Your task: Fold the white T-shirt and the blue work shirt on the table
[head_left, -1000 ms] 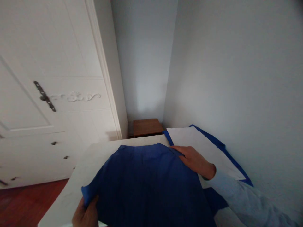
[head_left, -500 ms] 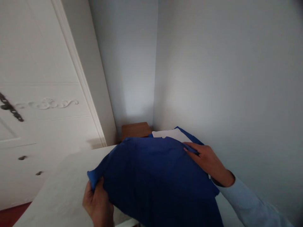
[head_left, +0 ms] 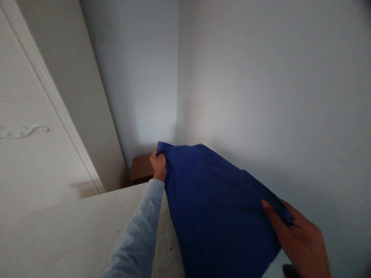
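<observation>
A dark blue shirt [head_left: 214,200] is stretched between my hands above a pale surface, its lower part running out of the bottom of the view. My left hand [head_left: 159,166] is closed on its far left corner, arm reaching forward. On the near right, my right hand [head_left: 304,231] grips the opposite edge, thumb on top and a bunched fold of cloth between the fingers. Most of the fingers of both hands are hidden.
Below lies a pale, slightly marked flat surface [head_left: 72,231]. A small brown wooden stand [head_left: 142,168] sits in the corner beyond it. Left is a white cupboard [head_left: 37,154] with carved trim; a grey wall [head_left: 261,96] rises close on the right.
My left hand has moved forward and right, taking the shirt's corner to the far side. My right hand has come nearer and further right. The white cloth behind the shirt is now hidden.
</observation>
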Motion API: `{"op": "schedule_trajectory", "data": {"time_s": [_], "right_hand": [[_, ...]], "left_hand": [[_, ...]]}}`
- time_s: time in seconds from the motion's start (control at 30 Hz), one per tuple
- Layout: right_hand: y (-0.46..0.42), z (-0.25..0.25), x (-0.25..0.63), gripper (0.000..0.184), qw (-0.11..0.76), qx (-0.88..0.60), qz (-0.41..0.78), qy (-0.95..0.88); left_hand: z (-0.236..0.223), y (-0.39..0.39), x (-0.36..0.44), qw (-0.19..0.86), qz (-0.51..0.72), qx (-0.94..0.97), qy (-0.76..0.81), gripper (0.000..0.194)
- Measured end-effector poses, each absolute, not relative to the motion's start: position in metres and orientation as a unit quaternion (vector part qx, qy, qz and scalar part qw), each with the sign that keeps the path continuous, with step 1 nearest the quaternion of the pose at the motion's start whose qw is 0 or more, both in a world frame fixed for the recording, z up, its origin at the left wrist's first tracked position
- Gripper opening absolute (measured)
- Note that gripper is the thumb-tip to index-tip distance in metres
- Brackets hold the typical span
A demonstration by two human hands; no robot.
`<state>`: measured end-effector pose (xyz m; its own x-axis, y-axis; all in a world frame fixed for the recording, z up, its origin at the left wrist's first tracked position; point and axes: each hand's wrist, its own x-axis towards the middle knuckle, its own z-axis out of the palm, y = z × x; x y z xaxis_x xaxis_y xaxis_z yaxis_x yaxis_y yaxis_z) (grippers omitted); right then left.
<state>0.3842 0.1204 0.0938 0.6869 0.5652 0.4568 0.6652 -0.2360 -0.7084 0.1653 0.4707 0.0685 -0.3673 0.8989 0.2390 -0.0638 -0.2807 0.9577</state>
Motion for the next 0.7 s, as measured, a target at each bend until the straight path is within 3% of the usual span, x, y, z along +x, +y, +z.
{"op": "schedule_trajectory", "data": {"time_s": [0.13,0.27,0.43,0.53,0.63,0.7], "right_hand": [[0.14,0.056,0.398,0.053,0.524,-0.803,0.03,-0.284],[0.155,-0.008,0.404,0.058,0.596,-0.759,0.212,-0.153],[0.139,-0.079,0.405,0.063,0.619,-0.696,0.355,-0.072],[0.123,-0.094,0.416,0.075,0.616,-0.721,0.311,-0.065],[0.122,-0.08,0.421,0.092,0.576,-0.793,0.15,-0.13],[0.136,-0.057,0.414,0.088,0.543,-0.809,0.022,-0.223]], "left_hand": [[0.066,0.532,0.197,0.395,0.587,0.505,0.495,0.031],[0.02,0.551,0.203,0.381,0.507,0.559,0.535,0.023],[-0.043,0.541,0.18,0.32,0.436,0.608,0.581,0.041],[-0.06,0.525,0.169,0.281,0.416,0.643,0.578,0.053],[-0.071,0.494,0.17,0.202,0.356,0.757,0.509,0.051],[-0.079,0.467,0.177,0.131,0.267,0.85,0.435,0.05]]}}
